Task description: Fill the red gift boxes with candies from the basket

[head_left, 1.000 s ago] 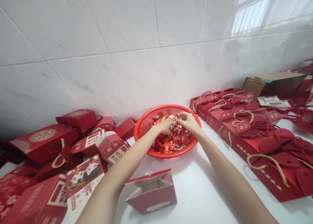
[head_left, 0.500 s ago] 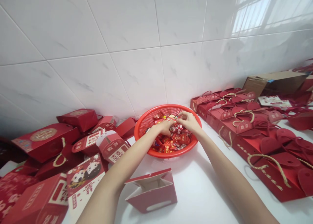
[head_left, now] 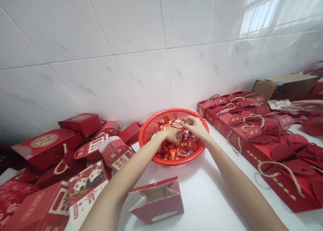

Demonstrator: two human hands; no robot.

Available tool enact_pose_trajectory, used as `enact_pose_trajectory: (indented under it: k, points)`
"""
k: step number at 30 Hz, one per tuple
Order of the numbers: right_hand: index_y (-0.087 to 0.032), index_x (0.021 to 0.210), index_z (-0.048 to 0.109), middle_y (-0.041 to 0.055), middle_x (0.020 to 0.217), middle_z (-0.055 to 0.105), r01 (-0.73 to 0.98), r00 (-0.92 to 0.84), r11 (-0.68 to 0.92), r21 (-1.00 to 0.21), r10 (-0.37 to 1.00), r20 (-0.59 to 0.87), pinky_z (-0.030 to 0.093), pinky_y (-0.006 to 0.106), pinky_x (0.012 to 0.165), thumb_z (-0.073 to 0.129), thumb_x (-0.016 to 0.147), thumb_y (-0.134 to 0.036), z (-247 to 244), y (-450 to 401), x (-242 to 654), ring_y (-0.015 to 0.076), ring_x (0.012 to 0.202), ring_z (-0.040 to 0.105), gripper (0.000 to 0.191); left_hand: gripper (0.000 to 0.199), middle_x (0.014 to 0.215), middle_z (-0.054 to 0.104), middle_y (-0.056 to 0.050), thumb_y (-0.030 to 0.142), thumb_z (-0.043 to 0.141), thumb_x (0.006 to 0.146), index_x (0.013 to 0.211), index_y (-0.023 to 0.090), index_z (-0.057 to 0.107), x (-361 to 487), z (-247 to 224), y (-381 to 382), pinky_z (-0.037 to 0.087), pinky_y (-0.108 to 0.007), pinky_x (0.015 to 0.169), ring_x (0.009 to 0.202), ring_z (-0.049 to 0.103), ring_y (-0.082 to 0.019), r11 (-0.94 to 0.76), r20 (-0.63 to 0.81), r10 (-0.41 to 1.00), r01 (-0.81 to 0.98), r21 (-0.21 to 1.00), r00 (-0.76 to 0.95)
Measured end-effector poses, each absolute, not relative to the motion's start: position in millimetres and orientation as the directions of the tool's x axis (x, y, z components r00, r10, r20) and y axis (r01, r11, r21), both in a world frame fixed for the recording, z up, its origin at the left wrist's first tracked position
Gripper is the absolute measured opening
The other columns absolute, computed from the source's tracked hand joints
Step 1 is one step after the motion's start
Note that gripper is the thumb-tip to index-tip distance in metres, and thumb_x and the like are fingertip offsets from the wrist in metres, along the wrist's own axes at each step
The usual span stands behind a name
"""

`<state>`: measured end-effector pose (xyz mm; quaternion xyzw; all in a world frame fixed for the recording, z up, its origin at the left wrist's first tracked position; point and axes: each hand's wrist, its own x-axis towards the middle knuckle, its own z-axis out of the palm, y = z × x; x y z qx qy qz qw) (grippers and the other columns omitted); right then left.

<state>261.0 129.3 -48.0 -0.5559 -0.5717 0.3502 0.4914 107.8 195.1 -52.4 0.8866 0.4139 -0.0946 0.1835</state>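
Observation:
Both of my hands are in a red plastic basket [head_left: 147, 157] heaped with wrapped candies [head_left: 185, 145]. My left hand [head_left: 172, 135] reaches in from the left, its fingers bent down and together among the red wrappers; the fingertips are partly hidden. Beside it, my right hand [head_left: 194, 126] has thumb and fingers curled in a pinch at a small wrapped candy near the basket's far side. A red paper gift box [head_left: 161, 207] stands on the white table in front of the basket, between my forearms, its top open.
Red gift boxes [head_left: 47, 140] are piled at the left, one box with a panda picture [head_left: 87, 185]. Rows of closed red boxes with rope handles [head_left: 242, 130] line the right. Farther right are a cardboard box [head_left: 285, 83] and another person's hand [head_left: 309, 105]. A tiled wall [head_left: 141, 79] stands behind.
My left hand has dipped slightly lower among the candies. My right hand stays almost in place. Another person's hand has come into view at the right edge.

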Motion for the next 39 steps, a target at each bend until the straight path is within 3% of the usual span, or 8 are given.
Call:
enact_pose_trajectory:
  k: [5,9,17,21,26,33,36,39]
  points:
    - [-0.019,0.087,0.058,-0.0032,0.059,0.058,0.308,0.101,0.148,-0.940,0.977,0.187,0.036,0.022,0.046,0.057,0.067,-0.026,-50,131,261,0.0123,0.050,0.050,0.021,0.064,0.119,0.069,-0.004,0.024,0.079,0.058,0.120,0.022,0.065,110,-53,195,0.049,-0.029,0.086,0.107,0.064,-0.027,-0.657,-0.325,0.600,0.682,0.321,0.731]
    - [-0.018,0.090,0.059,-0.0021,0.062,0.060,0.319,0.097,0.138,-0.938,0.979,0.177,0.037,0.023,0.047,0.057,0.067,-0.027,-50,131,262,0.0129,0.051,0.051,0.024,0.072,0.125,0.067,-0.007,0.026,0.080,0.059,0.129,0.021,0.061,110,-51,195,0.047,-0.031,0.091,0.111,0.062,-0.029,-0.661,-0.339,0.569,0.662,0.353,0.749]
    - [-0.018,0.098,0.063,-0.0033,0.059,0.058,0.313,0.092,0.206,-0.927,0.965,0.245,0.039,0.023,0.050,0.055,0.069,-0.025,-54,133,264,0.0134,0.053,0.052,0.031,0.050,0.119,0.071,-0.004,0.055,0.066,0.077,0.115,0.023,0.072,112,-48,192,0.044,-0.030,0.093,0.108,0.064,-0.026,-0.597,-0.395,0.559,0.684,0.418,0.729]
    - [-0.018,0.090,0.061,-0.0024,0.061,0.060,0.321,0.104,0.194,-0.927,0.966,0.238,0.041,0.024,0.051,0.056,0.069,-0.024,-54,133,264,0.0142,0.056,0.055,0.023,0.062,0.116,0.070,-0.007,0.055,0.075,0.066,0.117,0.021,0.070,113,-47,191,0.046,-0.032,0.089,0.106,0.063,-0.028,-0.616,-0.455,0.534,0.696,0.368,0.713]
    - [-0.018,0.091,0.060,-0.0009,0.066,0.063,0.309,0.105,0.190,-0.932,0.967,0.232,0.044,0.025,0.055,0.058,0.070,-0.026,-55,132,264,0.0155,0.060,0.058,0.022,0.060,0.095,0.072,-0.004,0.041,0.082,0.057,0.112,0.019,0.070,114,-43,189,0.047,-0.029,0.076,0.091,0.065,-0.026,-0.594,-0.505,0.474,0.685,0.422,0.721]
    - [-0.019,0.090,0.060,-0.0026,0.062,0.062,0.330,0.103,0.181,-0.926,0.969,0.226,0.040,0.024,0.052,0.060,0.068,-0.026,-56,135,266,0.0141,0.055,0.054,0.024,0.068,0.089,0.072,0.001,0.034,0.082,0.053,0.119,0.024,0.068,115,-43,187,0.047,-0.027,0.078,0.090,0.065,-0.023,-0.576,-0.610,0.388,0.698,0.426,0.691]
    - [-0.019,0.090,0.059,-0.0030,0.061,0.061,0.332,0.108,0.184,-0.925,0.967,0.231,0.039,0.024,0.053,0.059,0.067,-0.026,-57,135,266,0.0138,0.055,0.053,0.024,0.060,0.086,0.071,0.001,0.035,0.082,0.052,0.110,0.022,0.071,114,-41,185,0.047,-0.026,0.077,0.089,0.065,-0.022,-0.587,-0.623,0.363,0.689,0.424,0.693]
    - [-0.019,0.090,0.060,-0.0033,0.061,0.060,0.333,0.106,0.190,-0.924,0.966,0.237,0.040,0.024,0.053,0.059,0.067,-0.026,-57,135,266,0.0138,0.056,0.054,0.023,0.042,0.079,0.071,0.001,0.038,0.082,0.052,0.088,0.021,0.074,115,-39,183,0.046,-0.027,0.074,0.082,0.064,-0.022,-0.598,-0.606,0.379,0.685,0.416,0.699]
